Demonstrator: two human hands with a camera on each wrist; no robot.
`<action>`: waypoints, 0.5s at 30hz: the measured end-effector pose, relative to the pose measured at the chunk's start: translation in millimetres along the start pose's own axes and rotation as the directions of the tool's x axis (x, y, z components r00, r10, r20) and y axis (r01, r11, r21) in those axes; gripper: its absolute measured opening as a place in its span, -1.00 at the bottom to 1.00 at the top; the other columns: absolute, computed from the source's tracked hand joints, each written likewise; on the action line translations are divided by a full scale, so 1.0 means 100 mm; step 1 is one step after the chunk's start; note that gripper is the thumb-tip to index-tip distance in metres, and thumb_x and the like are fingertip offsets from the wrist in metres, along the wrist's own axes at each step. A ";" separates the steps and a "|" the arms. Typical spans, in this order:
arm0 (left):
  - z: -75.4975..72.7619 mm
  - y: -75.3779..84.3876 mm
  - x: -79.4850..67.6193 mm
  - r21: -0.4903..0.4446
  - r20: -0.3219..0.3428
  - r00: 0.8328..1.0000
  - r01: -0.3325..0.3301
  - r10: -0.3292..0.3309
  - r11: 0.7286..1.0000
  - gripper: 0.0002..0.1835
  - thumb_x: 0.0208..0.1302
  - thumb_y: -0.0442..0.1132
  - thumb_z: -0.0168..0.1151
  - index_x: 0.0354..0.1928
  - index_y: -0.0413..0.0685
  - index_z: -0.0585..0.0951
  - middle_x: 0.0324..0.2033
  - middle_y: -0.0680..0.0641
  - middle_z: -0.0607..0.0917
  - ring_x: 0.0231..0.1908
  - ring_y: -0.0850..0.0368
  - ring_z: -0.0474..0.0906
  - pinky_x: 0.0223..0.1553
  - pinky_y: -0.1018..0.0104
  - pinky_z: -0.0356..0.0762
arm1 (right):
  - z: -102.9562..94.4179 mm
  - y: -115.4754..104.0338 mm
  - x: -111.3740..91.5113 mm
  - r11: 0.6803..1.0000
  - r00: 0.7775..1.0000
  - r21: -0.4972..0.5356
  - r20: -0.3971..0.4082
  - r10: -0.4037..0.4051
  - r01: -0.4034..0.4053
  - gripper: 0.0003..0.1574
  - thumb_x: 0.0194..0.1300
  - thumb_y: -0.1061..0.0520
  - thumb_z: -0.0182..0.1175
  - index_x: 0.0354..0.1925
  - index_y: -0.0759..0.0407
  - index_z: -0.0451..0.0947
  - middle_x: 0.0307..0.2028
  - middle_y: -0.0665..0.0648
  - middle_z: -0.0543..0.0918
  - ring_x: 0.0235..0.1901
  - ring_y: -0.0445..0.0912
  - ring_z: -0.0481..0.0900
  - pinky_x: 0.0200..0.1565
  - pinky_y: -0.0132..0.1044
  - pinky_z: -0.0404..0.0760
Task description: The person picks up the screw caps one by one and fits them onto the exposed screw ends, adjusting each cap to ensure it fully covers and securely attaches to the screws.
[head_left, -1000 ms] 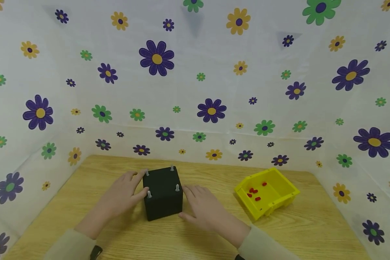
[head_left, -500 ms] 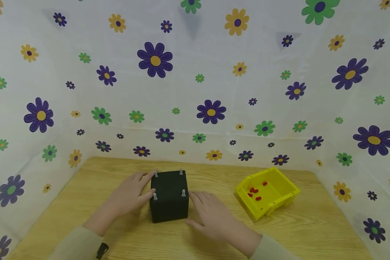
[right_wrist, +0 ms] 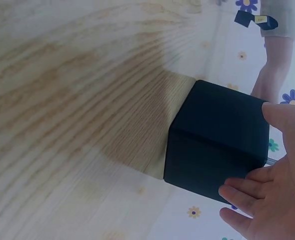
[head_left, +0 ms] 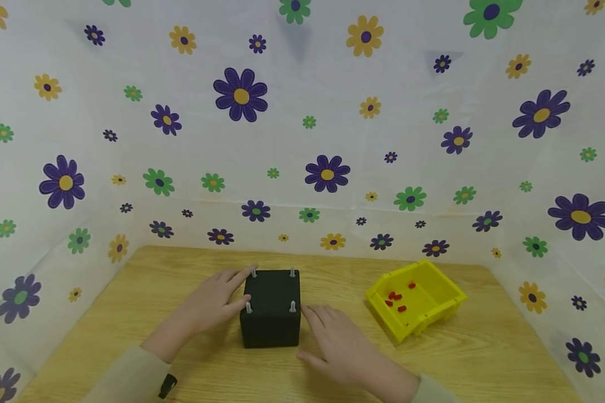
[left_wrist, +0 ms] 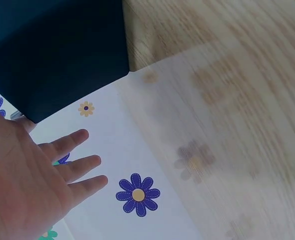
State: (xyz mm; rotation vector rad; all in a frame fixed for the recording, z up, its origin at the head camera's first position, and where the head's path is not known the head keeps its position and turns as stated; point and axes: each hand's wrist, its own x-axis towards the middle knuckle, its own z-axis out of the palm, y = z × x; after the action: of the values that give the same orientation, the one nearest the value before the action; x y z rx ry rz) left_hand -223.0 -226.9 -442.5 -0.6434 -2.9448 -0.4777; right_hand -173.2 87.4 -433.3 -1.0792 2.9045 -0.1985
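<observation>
A black box [head_left: 270, 329] stands on the wooden table in the head view, with a grey upright peg [head_left: 249, 307] at each top corner. My left hand [head_left: 209, 302] lies along its left side, index finger and thumb touching near the left pegs. In the left wrist view that hand's other fingers [left_wrist: 85, 167] stretch out straight, away from the box. On the opposite side my right hand [head_left: 340, 348] rests its straight fingertips against the box's right face. The right wrist view shows several right-hand fingers [right_wrist: 241, 200] at the box's lower face.
To the right, a yellow bin [head_left: 451, 299] sits tilted on the table with several small red pieces [head_left: 398, 297] inside. A white sheet [head_left: 282, 140] printed with flowers surrounds the table [head_left: 191, 364] at the back and sides.
The black box has slid right and slightly towards me, turning until its front faces me squarely. Both hands have moved along with it. The yellow bin has stayed put.
</observation>
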 end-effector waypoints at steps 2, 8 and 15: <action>0.00 0.01 0.01 0.001 0.000 1.000 -0.003 0.003 1.000 -0.27 0.61 0.11 0.08 0.69 0.13 0.18 0.39 -0.32 0.53 0.37 -0.39 0.48 0.41 -0.38 0.38 | 0.00 0.00 -0.02 1.000 1.000 0.010 0.001 0.007 -0.007 0.04 0.54 -0.38 0.13 0.64 0.18 0.14 0.53 0.16 0.41 0.48 0.04 0.42 0.51 0.04 0.43; 0.00 0.07 0.03 -0.005 0.022 0.999 -0.023 0.023 1.000 -0.27 0.63 0.10 0.05 0.70 0.16 0.13 0.38 -0.33 0.54 0.35 -0.39 0.50 0.36 -0.39 0.43 | 0.02 0.00 -0.09 0.998 0.999 0.051 0.017 0.040 -0.040 0.06 0.52 -0.39 0.15 0.65 0.16 0.13 0.55 0.17 0.39 0.49 0.06 0.41 0.51 0.07 0.41; 0.00 0.12 0.02 -0.018 0.017 0.999 -0.033 0.033 0.999 -0.27 0.63 0.14 0.02 0.70 0.16 0.14 0.38 -0.33 0.54 0.36 -0.38 0.50 0.38 -0.38 0.43 | 0.06 0.00 -0.13 0.995 0.997 0.079 0.033 0.065 -0.068 0.07 0.52 -0.42 0.13 0.66 0.13 0.10 0.55 0.15 0.39 0.49 0.05 0.40 0.51 0.08 0.41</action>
State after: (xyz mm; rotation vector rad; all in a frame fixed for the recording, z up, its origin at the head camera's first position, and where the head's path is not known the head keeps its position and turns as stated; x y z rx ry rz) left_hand -220.3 -215.9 -438.8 -0.7010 -2.9446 -0.4976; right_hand -163.2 95.5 -439.8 -0.9638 2.8734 -0.2908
